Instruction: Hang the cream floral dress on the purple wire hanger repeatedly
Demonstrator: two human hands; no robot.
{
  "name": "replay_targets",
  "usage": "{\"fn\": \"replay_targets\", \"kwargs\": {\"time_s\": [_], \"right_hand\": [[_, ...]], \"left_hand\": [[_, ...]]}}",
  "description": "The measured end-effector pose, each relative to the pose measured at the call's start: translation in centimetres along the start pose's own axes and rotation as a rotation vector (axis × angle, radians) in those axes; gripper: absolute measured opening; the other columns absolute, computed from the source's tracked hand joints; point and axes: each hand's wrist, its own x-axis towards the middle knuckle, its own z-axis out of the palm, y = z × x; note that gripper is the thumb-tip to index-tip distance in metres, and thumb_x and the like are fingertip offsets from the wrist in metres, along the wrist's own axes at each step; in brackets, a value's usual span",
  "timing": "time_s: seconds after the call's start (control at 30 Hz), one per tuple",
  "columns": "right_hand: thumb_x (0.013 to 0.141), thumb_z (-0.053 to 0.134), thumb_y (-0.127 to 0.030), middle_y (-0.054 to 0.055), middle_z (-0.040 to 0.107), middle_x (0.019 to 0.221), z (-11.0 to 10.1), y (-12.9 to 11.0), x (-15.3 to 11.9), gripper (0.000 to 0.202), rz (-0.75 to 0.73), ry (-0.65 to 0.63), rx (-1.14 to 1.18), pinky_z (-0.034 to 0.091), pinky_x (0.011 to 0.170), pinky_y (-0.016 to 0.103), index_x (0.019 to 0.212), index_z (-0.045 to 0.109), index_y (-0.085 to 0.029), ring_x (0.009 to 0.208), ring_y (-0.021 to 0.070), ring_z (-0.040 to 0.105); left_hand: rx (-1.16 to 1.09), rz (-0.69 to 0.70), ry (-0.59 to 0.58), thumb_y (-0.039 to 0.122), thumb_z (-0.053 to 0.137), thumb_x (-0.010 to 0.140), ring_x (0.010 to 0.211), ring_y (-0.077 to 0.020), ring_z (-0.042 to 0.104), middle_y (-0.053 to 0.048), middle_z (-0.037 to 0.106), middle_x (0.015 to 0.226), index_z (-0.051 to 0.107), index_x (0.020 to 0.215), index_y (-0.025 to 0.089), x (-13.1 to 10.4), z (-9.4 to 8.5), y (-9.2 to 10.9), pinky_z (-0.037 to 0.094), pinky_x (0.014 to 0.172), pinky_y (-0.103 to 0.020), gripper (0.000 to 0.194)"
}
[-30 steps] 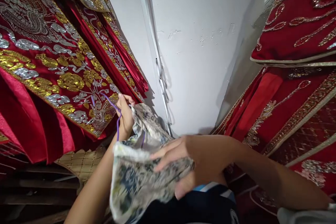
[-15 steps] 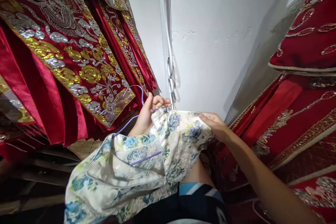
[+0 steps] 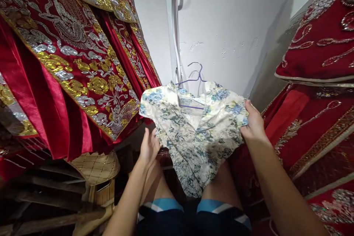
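Head view: right hand (image 3: 254,122) pinches the shirt (image 3: 190,136), left hand (image 3: 149,145) loosely open; gentle tugs should best centre the hanger (image 3: 199,76).

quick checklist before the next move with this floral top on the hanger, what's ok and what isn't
1. Purple hanger inside floral top: ok, its lower bar shows through the neck opening.
2. Hook clear of the fabric: ok.
3. Right hand holding the top: ok, at its right edge.
4. Left hand gripping the fabric: cannot tell; it's close beside the edge.
5. Hanger ends seated in the shoulders: cannot tell, fabric hides them.
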Motion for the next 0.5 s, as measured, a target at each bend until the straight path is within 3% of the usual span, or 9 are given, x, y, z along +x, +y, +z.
{"fn": "replay_targets", "kwargs": {"time_s": [0.1,0.17,0.27,0.4,0.5], "right_hand": [[0.078,0.078,-0.044,0.003,0.074,0.088,2.1,1.2,-0.5,0.027,-0.028,-0.020,0.017,0.065,0.079,0.040,0.092,0.065,-0.024,0.094,0.0253,0.074],[0.077,0.079,-0.045,0.003,0.074,0.090,3.0,1.7,-0.9,0.030,-0.025,-0.039,0.030,0.065,0.079,0.040,0.091,0.065,-0.023,0.096,0.0257,0.074],[0.075,0.081,-0.048,0.005,0.074,0.088,3.0,1.8,-1.5,0.035,0.028,-0.089,0.001,0.064,0.081,0.040,0.090,0.066,-0.022,0.098,0.0270,0.074],[0.070,0.085,-0.047,0.006,0.073,0.091,0.5,2.7,-3.2,0.040,0.028,-0.048,0.003,0.061,0.083,0.036,0.091,0.068,-0.018,0.098,0.0253,0.072],[0.075,0.080,-0.048,0.000,0.069,0.085,-2.9,5.7,-6.4,0.035,-0.019,0.053,-0.027,0.056,0.072,0.026,0.090,0.067,-0.019,0.082,0.0153,0.068]], "left_hand": [[0.053,0.015,0.204,0.054,0.084,0.070,0.139,-0.0329,0.051,-0.009,0.073,0.124,0.073,0.110,0.022,-0.9,-0.7,-5.0,0.040,0.116,-0.041,0.053],[0.106,-0.047,0.288,0.045,0.087,0.068,0.139,-0.0346,0.052,-0.009,0.073,0.123,0.073,0.109,0.024,-1.7,-0.9,-8.0,0.039,0.118,-0.043,0.049],[0.118,-0.119,0.368,0.044,0.087,0.068,0.142,-0.0357,0.048,-0.011,0.067,0.135,0.069,0.122,0.023,-3.7,-0.9,-11.3,0.035,0.120,-0.046,0.061],[0.148,-0.167,0.372,0.047,0.086,0.066,0.144,-0.0391,0.043,-0.017,0.058,0.146,0.063,0.133,0.016,-6.6,-0.4,-13.7,0.034,0.120,-0.048,0.078],[0.168,-0.180,0.363,0.052,0.083,0.066,0.140,-0.0421,0.048,-0.019,0.062,0.141,0.065,0.130,0.013,-8.0,-0.4,-14.6,0.040,0.116,-0.049,0.076]]}}
